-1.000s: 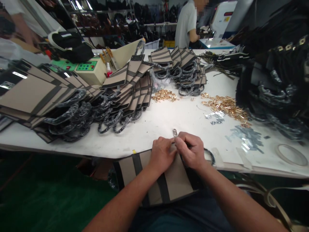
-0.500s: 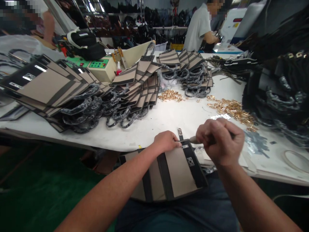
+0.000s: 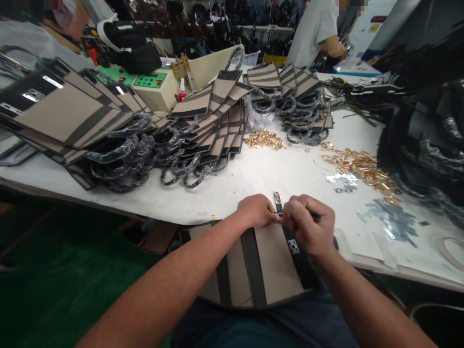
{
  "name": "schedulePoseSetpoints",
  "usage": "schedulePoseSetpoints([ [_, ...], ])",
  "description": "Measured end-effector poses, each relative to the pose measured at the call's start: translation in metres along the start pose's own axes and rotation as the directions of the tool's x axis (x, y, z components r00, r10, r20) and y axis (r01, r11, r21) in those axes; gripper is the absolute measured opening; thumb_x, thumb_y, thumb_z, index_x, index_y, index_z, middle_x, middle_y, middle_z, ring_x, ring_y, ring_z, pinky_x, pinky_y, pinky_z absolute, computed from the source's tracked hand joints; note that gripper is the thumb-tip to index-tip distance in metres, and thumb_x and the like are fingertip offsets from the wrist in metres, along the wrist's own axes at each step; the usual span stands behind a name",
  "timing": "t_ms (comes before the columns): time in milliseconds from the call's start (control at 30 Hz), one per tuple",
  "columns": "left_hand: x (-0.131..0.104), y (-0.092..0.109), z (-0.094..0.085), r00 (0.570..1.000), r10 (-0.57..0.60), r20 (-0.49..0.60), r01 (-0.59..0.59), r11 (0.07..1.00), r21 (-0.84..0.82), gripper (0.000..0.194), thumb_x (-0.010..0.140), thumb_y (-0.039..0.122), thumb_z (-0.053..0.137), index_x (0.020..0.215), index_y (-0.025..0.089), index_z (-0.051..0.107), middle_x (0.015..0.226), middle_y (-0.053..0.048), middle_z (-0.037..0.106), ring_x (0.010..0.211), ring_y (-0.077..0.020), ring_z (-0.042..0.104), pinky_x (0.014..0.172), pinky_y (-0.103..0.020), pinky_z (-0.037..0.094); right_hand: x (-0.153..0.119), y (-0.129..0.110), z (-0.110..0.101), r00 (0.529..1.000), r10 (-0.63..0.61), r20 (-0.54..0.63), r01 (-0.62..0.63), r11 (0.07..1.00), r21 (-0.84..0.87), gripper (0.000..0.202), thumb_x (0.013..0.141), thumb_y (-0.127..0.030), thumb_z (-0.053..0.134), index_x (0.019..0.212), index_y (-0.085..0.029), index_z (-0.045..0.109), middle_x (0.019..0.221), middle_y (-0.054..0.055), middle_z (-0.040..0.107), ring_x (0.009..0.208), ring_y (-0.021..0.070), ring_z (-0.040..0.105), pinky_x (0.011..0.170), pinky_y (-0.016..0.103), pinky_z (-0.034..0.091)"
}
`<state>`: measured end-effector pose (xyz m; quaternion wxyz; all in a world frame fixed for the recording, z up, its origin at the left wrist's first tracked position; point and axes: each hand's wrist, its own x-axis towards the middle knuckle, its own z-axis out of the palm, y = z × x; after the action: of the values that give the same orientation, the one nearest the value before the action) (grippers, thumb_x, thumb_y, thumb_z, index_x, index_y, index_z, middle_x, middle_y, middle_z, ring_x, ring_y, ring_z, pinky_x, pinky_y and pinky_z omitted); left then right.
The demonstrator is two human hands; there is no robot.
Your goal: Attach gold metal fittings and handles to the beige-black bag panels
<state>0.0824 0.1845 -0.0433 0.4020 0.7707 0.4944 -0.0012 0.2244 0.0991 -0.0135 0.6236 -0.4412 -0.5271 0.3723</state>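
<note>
A beige-and-black bag panel point(image 3: 277, 266) lies across my lap against the table edge. My left hand point(image 3: 257, 211) pinches its upper edge, thumb and fingers closed near a short black strap with a gold-coloured metal end point(image 3: 277, 198). Close beside it, my right hand point(image 3: 310, 224) is a fist around a hand tool, mostly hidden by the fingers. The fist's thumb side meets the left fingertips at the panel's black band. A square silver plate with holes point(image 3: 293, 246) sits on that band, below the right hand.
Stacked bag panels point(image 3: 197, 104) with plastic-wrapped handles point(image 3: 125, 150) cover the table's left and back. Gold-coloured fittings point(image 3: 358, 166) and silver plates point(image 3: 389, 220) lie at right, near a tape roll point(image 3: 453, 249). Black bags point(image 3: 431, 130) stand far right. A co-worker point(image 3: 313, 34) is behind.
My right hand has moved left and down with the tool, up against my left fingertips, covering the tool's tapered end. My left hand keeps its pinch on the panel. The view has shifted slightly.
</note>
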Motion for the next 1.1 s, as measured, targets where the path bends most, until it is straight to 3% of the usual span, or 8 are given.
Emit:
schedulePoseSetpoints([
  [167, -0.004, 0.000, -0.003, 1.000, 0.023, -0.010, -0.023, 1.000, -0.003, 0.028, 0.078, 0.049, 0.074, 0.065, 0.024, 0.077, 0.057, 0.003, 0.061, 0.062, -0.0156, 0.060, 0.056, -0.030, 0.033, -0.003, 0.014, -0.005, 0.995, -0.046, 0.085, 0.060, 0.982, -0.180, 0.043, 0.097, -0.039, 0.069, 0.061, -0.023, 0.055, 0.059, 0.000, 0.055, 0.053, 0.0152, 0.047, 0.052, 0.032, 0.038],
  [300, -0.008, 0.000, -0.003, 0.999, -0.007, -0.031, 0.006, 1.000, -0.011, 0.018, 0.077, 0.045, 0.075, 0.075, 0.028, 0.082, 0.066, 0.003, 0.070, 0.068, -0.0172, 0.064, 0.057, -0.028, 0.035, 0.003, 0.001, -0.008, 0.999, -0.037, 0.015, 0.037, 0.999, -0.023, 0.044, 0.100, -0.034, 0.067, 0.061, -0.024, 0.050, 0.054, -0.003, 0.048, 0.048, 0.0146, 0.045, 0.049, 0.031, 0.037],
  [433, -0.007, -0.002, 0.000, 1.000, 0.002, -0.031, -0.004, 0.999, -0.033, 0.016, 0.079, 0.044, 0.076, 0.084, 0.031, 0.084, 0.077, 0.003, 0.077, 0.076, -0.0174, 0.068, 0.061, -0.027, 0.037, 0.006, -0.014, -0.004, 0.992, -0.112, -0.061, 0.120, 0.983, 0.136, 0.038, 0.096, -0.036, 0.073, 0.064, -0.025, 0.056, 0.052, -0.005, 0.045, 0.043, 0.0131, 0.041, 0.044, 0.030, 0.036],
  [633, -0.010, -0.001, 0.002, 0.998, 0.008, -0.055, -0.009, 1.000, -0.015, 0.016, 0.082, 0.042, 0.072, 0.083, 0.032, 0.085, 0.077, 0.003, 0.078, 0.077, -0.0181, 0.070, 0.061, -0.028, 0.040, -0.004, 0.008, -0.005, 0.999, 0.029, -0.017, -0.026, 0.991, 0.129, 0.042, 0.099, -0.033, 0.069, 0.063, -0.023, 0.052, 0.052, -0.005, 0.046, 0.045, 0.0129, 0.045, 0.045, 0.030, 0.036],
  [800, -0.005, -0.001, 0.004, 0.996, 0.020, -0.085, -0.020, 1.000, -0.005, 0.015, 0.081, 0.042, 0.074, 0.084, 0.032, 0.084, 0.083, 0.003, 0.079, 0.080, -0.0190, 0.071, 0.062, -0.027, 0.044, -0.010, 0.012, -0.010, 0.997, -0.058, -0.046, 0.064, 0.989, 0.134, 0.040, 0.100, -0.032, 0.068, 0.064, -0.023, 0.053, 0.055, -0.004, 0.048, 0.047, 0.0135, 0.047, 0.048, 0.031, 0.038],
  [900, -0.012, 0.004, 0.006, 0.989, 0.015, -0.148, -0.013, 1.000, 0.017, 0.022, 0.083, 0.041, 0.076, 0.099, 0.028, 0.082, 0.095, 0.000, 0.080, 0.090, -0.0225, 0.073, 0.073, -0.030, 0.051, -0.011, 0.016, -0.011, 0.999, -0.041, -0.035, 0.045, 0.993, 0.107, 0.040, 0.100, -0.036, 0.067, 0.065, -0.024, 0.051, 0.054, -0.004, 0.048, 0.047, 0.0139, 0.046, 0.048, 0.030, 0.037],
  [1000, -0.045, 0.011, 0.020, 0.930, 0.119, -0.348, -0.089, 0.991, 0.100, 0.036, 0.092, 0.034, 0.070, 0.126, 0.022, 0.071, 0.123, -0.007, 0.074, 0.117, -0.0267, 0.066, 0.101, -0.038, 0.051, -0.010, 0.019, -0.013, 1.000, 0.008, 0.000, -0.008, 0.997, 0.070, 0.041, 0.099, -0.040, 0.067, 0.065, -0.024, 0.051, 0.054, -0.004, 0.050, 0.048, 0.0141, 0.046, 0.049, 0.029, 0.038],
  [1100, -0.095, 0.011, 0.055, 0.790, 0.380, -0.482, -0.283, 0.922, 0.264, 0.047, 0.095, 0.045, 0.070, 0.134, 0.020, 0.064, 0.139, -0.013, 0.065, 0.131, -0.0296, 0.058, 0.117, -0.046, 0.044, -0.006, 0.018, -0.015, 0.999, 0.049, 0.007, -0.050, 0.993, 0.103, 0.041, 0.097, -0.042, 0.068, 0.064, -0.024, 0.051, 0.051, -0.005, 0.049, 0.046, 0.0131, 0.044, 0.046, 0.027, 0.037],
])
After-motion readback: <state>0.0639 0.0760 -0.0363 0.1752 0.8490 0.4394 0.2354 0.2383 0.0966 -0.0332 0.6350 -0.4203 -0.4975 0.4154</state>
